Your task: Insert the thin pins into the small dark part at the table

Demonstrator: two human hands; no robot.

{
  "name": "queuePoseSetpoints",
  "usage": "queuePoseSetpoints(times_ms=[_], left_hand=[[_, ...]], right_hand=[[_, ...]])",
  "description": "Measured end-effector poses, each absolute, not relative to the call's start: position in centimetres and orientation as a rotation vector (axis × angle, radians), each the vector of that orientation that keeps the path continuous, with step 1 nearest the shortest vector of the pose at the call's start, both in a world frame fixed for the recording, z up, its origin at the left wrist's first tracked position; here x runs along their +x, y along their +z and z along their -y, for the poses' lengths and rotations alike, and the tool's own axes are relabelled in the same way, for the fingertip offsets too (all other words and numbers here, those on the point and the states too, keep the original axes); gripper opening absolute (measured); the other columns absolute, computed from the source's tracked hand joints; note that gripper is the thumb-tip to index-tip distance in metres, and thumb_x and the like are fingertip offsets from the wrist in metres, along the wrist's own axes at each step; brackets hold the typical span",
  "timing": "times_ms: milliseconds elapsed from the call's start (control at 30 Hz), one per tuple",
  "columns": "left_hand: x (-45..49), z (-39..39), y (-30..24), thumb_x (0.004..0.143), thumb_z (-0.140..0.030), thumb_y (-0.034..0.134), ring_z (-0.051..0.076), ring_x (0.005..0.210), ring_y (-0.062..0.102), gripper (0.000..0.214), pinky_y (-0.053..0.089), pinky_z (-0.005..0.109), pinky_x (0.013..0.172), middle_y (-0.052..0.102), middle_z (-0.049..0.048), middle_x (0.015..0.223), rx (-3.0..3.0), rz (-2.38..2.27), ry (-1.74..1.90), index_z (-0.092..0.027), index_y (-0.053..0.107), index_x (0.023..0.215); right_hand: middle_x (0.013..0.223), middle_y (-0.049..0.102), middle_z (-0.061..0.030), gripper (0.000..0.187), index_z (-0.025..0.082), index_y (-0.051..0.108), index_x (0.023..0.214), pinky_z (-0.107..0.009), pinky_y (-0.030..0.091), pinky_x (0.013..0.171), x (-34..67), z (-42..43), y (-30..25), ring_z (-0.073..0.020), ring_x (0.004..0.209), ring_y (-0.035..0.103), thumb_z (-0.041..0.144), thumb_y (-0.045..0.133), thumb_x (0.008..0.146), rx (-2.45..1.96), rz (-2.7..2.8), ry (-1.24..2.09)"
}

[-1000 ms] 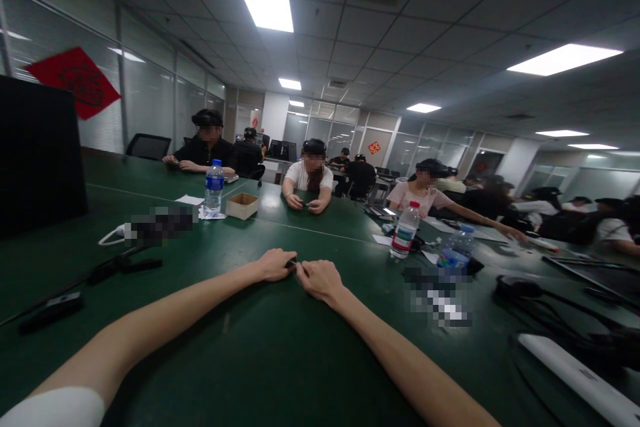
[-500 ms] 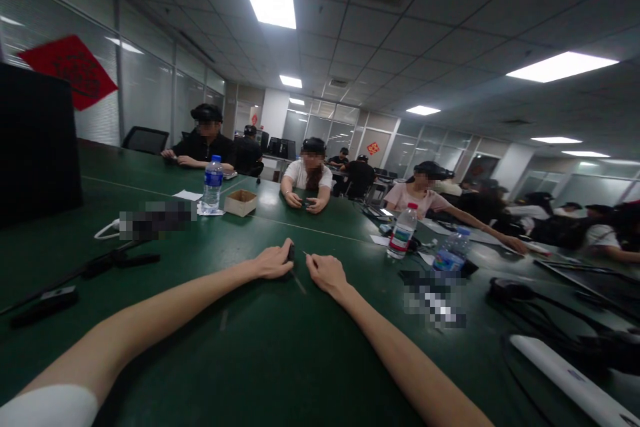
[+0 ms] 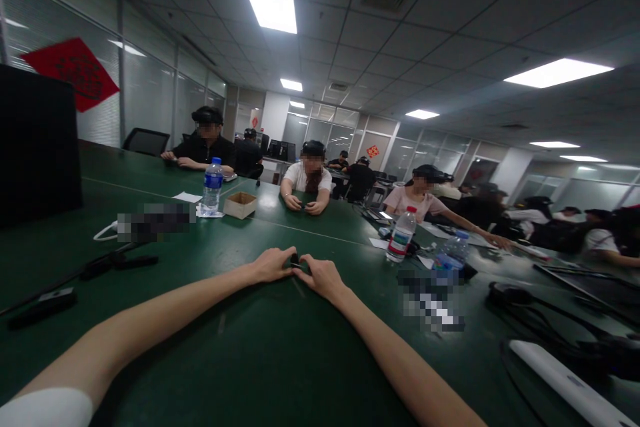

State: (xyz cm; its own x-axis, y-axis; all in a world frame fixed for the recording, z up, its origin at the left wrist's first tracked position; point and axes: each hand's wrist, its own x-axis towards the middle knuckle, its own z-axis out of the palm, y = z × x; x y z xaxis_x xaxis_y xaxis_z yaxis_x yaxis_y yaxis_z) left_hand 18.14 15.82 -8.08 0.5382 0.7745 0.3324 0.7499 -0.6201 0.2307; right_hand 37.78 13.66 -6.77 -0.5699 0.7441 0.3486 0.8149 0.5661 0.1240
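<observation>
My left hand [image 3: 273,264] rests on the green table [image 3: 260,360], fingers closed around a small black object [image 3: 295,258]. Its exact kind is too small to make out. Right beside it, my right hand [image 3: 323,277] is closed in a pinch, its fingertips close against the black object. A thin, pale, pin-like piece [image 3: 296,265] shows at those fingertips, mostly hidden. The two hands almost meet in front of me.
Ahead are a small cardboard box [image 3: 240,205] and a blue-capped water bottle [image 3: 213,187]. To the right stand a red-capped bottle [image 3: 401,235], another bottle [image 3: 451,252], black cables [image 3: 550,320] and a white device [image 3: 570,383]. A person [image 3: 307,177] sits opposite; others sit around.
My right hand has moved left, bringing its fingertips and the thin piece up to the black object. My left hand has hardly moved. At right, a person's outstretched arm has shifted slightly.
</observation>
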Motion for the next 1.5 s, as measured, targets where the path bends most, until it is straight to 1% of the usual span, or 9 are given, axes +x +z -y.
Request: queuePoseSetpoints(times_ms=[200, 333, 433, 567, 733, 1000, 1200, 1500], left_hand=[[18.3, -15.5, -7.9, 0.083, -0.040, 0.049, 0.020, 0.080, 0.063, 0.025, 0.040, 0.023, 0.064, 0.065, 0.0026, 0.086, 2.792, -1.312, 0.597, -0.024, 0.047, 0.101], [18.3, -15.7, -8.1, 0.083, -0.040, 0.048, 0.020, 0.078, 0.063, 0.025, 0.039, 0.022, 0.061, 0.065, 0.0016, 0.083, 2.827, -1.268, 0.615, -0.024, 0.046, 0.101], [18.3, -15.8, -8.2, 0.083, -0.040, 0.048, 0.020, 0.078, 0.063, 0.025, 0.039, 0.022, 0.061, 0.065, 0.0020, 0.085, 2.853, -1.265, 0.616, -0.024, 0.045, 0.102], [18.4, -15.5, -7.9, 0.082, -0.039, 0.050, 0.020, 0.081, 0.063, 0.026, 0.040, 0.023, 0.064, 0.065, 0.0028, 0.089, 2.880, -1.271, 0.574, -0.024, 0.045, 0.103], [18.4, -15.3, -7.7, 0.083, -0.038, 0.048, 0.022, 0.080, 0.063, 0.025, 0.040, 0.024, 0.064, 0.064, 0.0040, 0.086, 2.909, -1.318, 0.539, -0.023, 0.044, 0.102], [18.4, -15.3, -7.7, 0.083, -0.040, 0.048, 0.023, 0.081, 0.062, 0.028, 0.041, 0.025, 0.064, 0.064, 0.0039, 0.086, 2.900, -1.349, 0.509, -0.023, 0.040, 0.103], [18.3, -15.4, -7.9, 0.083, -0.042, 0.046, 0.024, 0.080, 0.062, 0.030, 0.042, 0.026, 0.064, 0.064, 0.0049, 0.085, 2.924, -1.332, 0.505, -0.023, 0.038, 0.104], [18.3, -15.5, -7.9, 0.083, -0.038, 0.044, 0.024, 0.082, 0.062, 0.025, 0.043, 0.029, 0.068, 0.064, 0.0073, 0.088, 2.956, -1.316, 0.401, -0.021, 0.045, 0.102]], right_hand=[[0.092, 0.067, -0.0061, 0.040, 0.021, 0.050, 0.115, -0.023, 0.038, 0.065, 37.9, -13.7, -6.8, -0.0178, 0.079, 0.064, 0.050, 0.035, 0.091, -1.254, 2.576, -0.411], [0.091, 0.067, -0.0057, 0.036, 0.021, 0.050, 0.114, -0.023, 0.038, 0.063, 38.0, -13.8, -7.0, -0.0189, 0.078, 0.064, 0.046, 0.039, 0.090, -1.225, 2.567, -0.437], [0.092, 0.068, -0.0060, 0.034, 0.021, 0.049, 0.115, -0.023, 0.038, 0.062, 38.0, -13.9, -7.0, -0.0183, 0.077, 0.064, 0.042, 0.041, 0.090, -1.206, 2.583, -0.438], [0.097, 0.067, -0.0055, 0.032, 0.021, 0.048, 0.115, -0.023, 0.038, 0.065, 38.1, -13.9, -7.1, -0.0171, 0.080, 0.063, 0.040, 0.039, 0.091, -1.126, 2.612, -0.429], [0.096, 0.067, -0.0041, 0.029, 0.022, 0.050, 0.112, -0.022, 0.038, 0.064, 38.1, -13.9, -7.1, -0.0152, 0.077, 0.062, 0.038, 0.038, 0.090, -1.067, 2.639, -0.444], [0.095, 0.068, -0.0048, 0.031, 0.023, 0.049, 0.116, -0.021, 0.036, 0.061, 38.1, -13.7, -6.9, -0.0155, 0.076, 0.062, 0.038, 0.038, 0.090, -1.037, 2.666, -0.516], [0.093, 0.068, -0.0039, 0.032, 0.025, 0.049, 0.119, -0.020, 0.036, 0.063, 38.5, -14.2, -7.4, -0.0134, 0.075, 0.061, 0.035, 0.035, 0.092, -0.932, 2.670, -0.513], [0.090, 0.068, -0.0032, 0.034, 0.026, 0.048, 0.124, -0.020, 0.036, 0.062, 38.7, -14.8, -7.9, -0.0124, 0.073, 0.060, 0.036, 0.037, 0.093, -0.875, 2.634, -0.518]])
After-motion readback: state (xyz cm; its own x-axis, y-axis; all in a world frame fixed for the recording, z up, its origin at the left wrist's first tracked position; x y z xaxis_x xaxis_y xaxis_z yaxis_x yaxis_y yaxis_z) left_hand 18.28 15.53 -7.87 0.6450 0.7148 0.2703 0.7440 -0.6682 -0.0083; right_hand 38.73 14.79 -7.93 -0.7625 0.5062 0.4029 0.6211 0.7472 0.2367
